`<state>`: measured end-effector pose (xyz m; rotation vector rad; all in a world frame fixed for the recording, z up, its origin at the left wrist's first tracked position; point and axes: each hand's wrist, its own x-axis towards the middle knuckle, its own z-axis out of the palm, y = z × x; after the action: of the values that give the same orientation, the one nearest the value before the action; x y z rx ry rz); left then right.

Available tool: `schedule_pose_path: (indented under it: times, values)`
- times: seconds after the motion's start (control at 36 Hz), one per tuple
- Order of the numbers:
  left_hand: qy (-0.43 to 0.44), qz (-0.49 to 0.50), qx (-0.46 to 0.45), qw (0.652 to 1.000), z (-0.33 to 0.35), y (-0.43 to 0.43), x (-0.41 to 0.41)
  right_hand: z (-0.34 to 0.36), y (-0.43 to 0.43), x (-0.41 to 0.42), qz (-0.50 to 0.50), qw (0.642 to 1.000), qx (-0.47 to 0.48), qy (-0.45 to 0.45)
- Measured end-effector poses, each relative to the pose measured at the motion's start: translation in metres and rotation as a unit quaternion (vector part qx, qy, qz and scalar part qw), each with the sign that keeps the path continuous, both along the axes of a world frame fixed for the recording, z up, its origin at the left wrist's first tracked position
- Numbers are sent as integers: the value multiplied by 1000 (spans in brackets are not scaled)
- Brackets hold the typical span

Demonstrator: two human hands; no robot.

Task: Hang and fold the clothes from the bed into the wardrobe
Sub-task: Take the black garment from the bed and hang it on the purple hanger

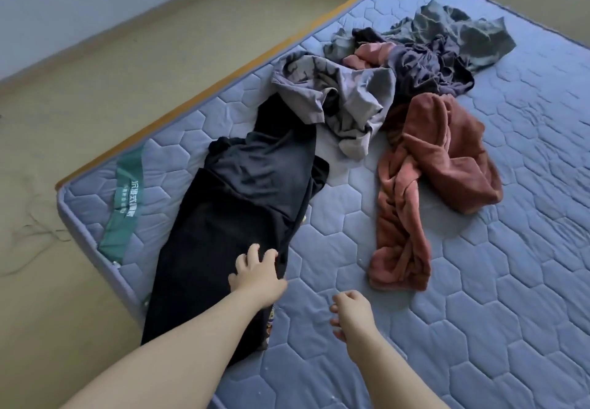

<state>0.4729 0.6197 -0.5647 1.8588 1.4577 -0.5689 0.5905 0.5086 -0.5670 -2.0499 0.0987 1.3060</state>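
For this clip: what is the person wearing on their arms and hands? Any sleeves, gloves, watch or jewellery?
Nothing worn shows. The left hand and right hand are bare: no gloves, rings, watch or bands visible. The left forearm and right forearm are uncovered down to the bottom edge of the picture, with no sleeve, cuff or marking in view. Any sleeve would lie higher up, out of frame.

Mattress (479,281) cut off rt/bottom; green label (126,198) text unreadable.
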Motion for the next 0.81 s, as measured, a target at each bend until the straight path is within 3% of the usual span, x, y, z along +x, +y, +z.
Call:
schedule_pose_path:
  times: [0.11,0.31,0.44,0.58,0.67,0.81]
  values:
    - [62,-21,-98,993,-40,-5,-16,-28,16,-5,20,1000,-2,19]
    - [121,-93,110,982,-74,-29,-24,-55,2,-19,42,996,-31,71]
    - [57,-45,125,989,-70,-14,-33,-57,-13,-22,25,995,-48,88]
    - [-29,158,3,987,-50,11,-50,-39,-14,-28,15,994,-49,94]
    - [-135,288,-117,941,-27,9,-59,-18,-10,-35,16,994,-31,100]
    - [-271,369,-244,855,27,-9,-59,29,-1,-50,34,993,29,106]
